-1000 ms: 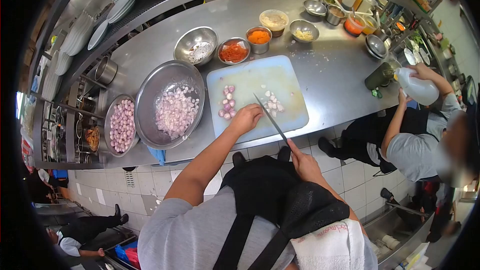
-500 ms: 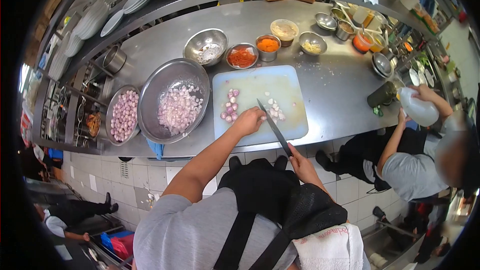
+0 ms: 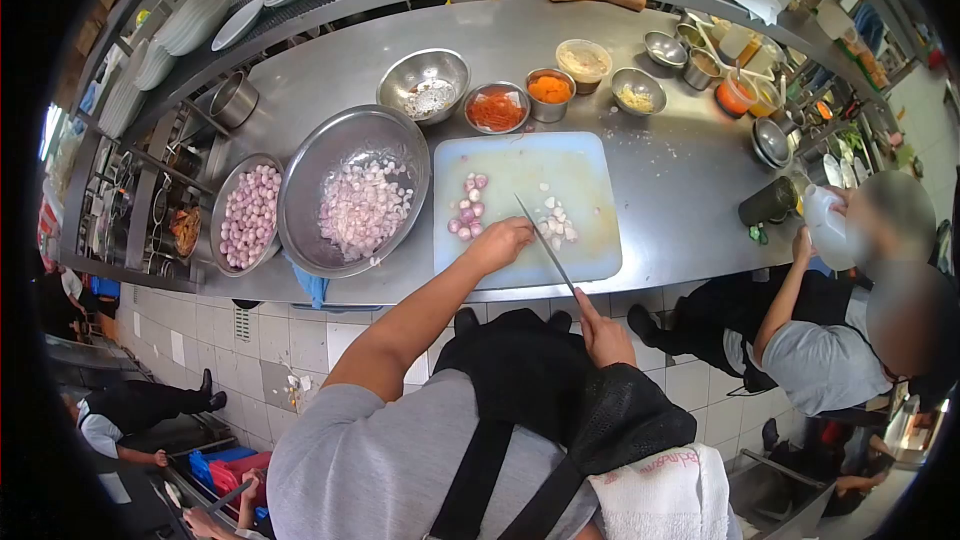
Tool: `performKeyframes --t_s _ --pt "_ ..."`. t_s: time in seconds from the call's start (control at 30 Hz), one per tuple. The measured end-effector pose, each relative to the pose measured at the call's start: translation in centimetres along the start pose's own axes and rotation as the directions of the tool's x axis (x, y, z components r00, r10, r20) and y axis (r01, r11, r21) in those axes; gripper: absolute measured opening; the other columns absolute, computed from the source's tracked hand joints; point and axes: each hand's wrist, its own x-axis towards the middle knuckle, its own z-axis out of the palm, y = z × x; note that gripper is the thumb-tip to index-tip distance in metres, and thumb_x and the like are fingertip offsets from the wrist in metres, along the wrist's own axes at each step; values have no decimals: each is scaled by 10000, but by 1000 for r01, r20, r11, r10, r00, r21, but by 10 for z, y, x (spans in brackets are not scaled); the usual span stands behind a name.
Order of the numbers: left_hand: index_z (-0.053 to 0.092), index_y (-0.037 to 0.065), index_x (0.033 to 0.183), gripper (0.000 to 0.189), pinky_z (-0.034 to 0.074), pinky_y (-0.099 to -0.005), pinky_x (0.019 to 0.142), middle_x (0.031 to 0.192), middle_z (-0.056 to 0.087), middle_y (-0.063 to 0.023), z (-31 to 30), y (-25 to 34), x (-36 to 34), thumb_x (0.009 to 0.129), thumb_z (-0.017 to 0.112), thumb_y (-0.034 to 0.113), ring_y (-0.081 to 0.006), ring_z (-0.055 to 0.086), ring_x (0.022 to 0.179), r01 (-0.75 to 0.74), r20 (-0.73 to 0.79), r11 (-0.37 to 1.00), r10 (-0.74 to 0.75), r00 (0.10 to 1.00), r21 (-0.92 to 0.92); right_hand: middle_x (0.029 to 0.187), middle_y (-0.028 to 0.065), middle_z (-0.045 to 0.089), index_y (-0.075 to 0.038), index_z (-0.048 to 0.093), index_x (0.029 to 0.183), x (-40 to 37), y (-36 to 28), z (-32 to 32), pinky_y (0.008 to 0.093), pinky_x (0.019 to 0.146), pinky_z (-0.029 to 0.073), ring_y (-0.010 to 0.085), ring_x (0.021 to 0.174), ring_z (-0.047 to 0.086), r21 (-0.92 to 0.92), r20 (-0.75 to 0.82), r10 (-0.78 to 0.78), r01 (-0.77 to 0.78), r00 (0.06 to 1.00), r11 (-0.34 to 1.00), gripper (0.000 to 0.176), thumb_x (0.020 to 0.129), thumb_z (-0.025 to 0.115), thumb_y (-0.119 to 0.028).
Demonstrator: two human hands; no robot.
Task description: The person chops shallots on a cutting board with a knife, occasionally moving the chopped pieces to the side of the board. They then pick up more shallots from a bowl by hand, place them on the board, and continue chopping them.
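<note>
Steel kitchen counter [image 3: 680, 170] held board [image 3: 540, 165] and bowls [image 3: 340, 135]; right hand [image 3: 603, 335] gripped knife [image 3: 545, 243], left hand [image 3: 500, 243] curled on board, grasp unclear

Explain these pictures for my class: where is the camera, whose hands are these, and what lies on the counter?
There is no machine: a person works with bare hands, filmed by one wide-angle camera worn on the head, looking down. The left hand rests curled on the cutting board, beside small whole shallots and cut pieces. The right hand grips a knife, its blade slanting over the board. On the steel counter to the left stand a large bowl of sliced shallots and a smaller bowl of whole ones. Another person works at the right.
</note>
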Motion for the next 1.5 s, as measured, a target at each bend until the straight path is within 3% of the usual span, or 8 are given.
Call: performKeyframes --t_s 0.57,0.67,0.7,0.77,0.87,1.1,1.2,1.5 --pt "789 15 1053 206 614 -421 968 1183 760 -120 4 -12 -7 874 719 -57 -328 738 1117 -43 -42 999 42 998 -25 934 290 744 -407 314 1716 9 -5 16 622 800 562 498 866 729 48 -54 -31 33 998 998 661 1115 556 -275" --pt "809 22 1060 199 609 -413 993 1208 775 -114 14 -16 -9 891 709 -10 -324 742 1136 -13 -73 1000 11 997 -24 951 293 748 -380 380 1691 8 -10 7 632 787 530 520 864 710 85 -14 7 -6 1000 996 622 1110 561 -252" --pt "811 23 1060 207 609 -409 999 1211 777 -115 13 -16 -10 882 715 -19 -322 744 1141 -14 -71 999 12 997 -33 1012 282 760 -409 297 1715 8 -13 3 623 833 561 502 915 732 51 76 55 -59 996 997 664 1109 534 -272" --pt "811 24 1039 201 613 -417 984 1194 776 -128 21 -24 -9 869 724 -37 -334 743 1132 -35 -82 999 33 996 -29 958 275 747 -418 281 1722 5 -11 14 615 827 567 480 914 739 73 20 16 -17 1000 997 657 1128 525 -278" --pt "792 23 1032 224 623 -410 948 1158 765 -134 14 -12 -8 851 726 -91 -335 752 1082 -15 -103 996 5 995 -91 951 273 743 -422 278 1722 5 -12 9 613 831 567 474 910 737 72 88 55 -62 995 996 657 1132 526 -273" --pt "786 32 1009 135 633 -422 879 1135 761 -117 13 -15 -9 887 748 -12 -327 756 1020 -77 -139 996 70 988 -40 903 278 742 -385 285 1728 5 -17 6 618 806 560 500 856 723 51 59 13 -16 998 999 662 1127 529 -252" --pt "782 39 1007 143 631 -415 871 1125 758 -108 10 -10 -9 882 755 -23 -322 754 1014 -62 -149 997 57 987 -34 897 281 741 -387 294 1726 4 -20 6 617 808 556 497 858 722 71 6 15 -15 1000 997 663 1125 535 -243" --pt "773 40 992 132 629 -409 861 1133 751 -98 10 -12 -8 884 761 -36 -321 751 997 -79 -160 997 73 984 -27 934 287 750 -374 352 1710 6 2 11 597 831 550 504 905 724 196 46 12 -21 999 980 639 1120 564 -249"
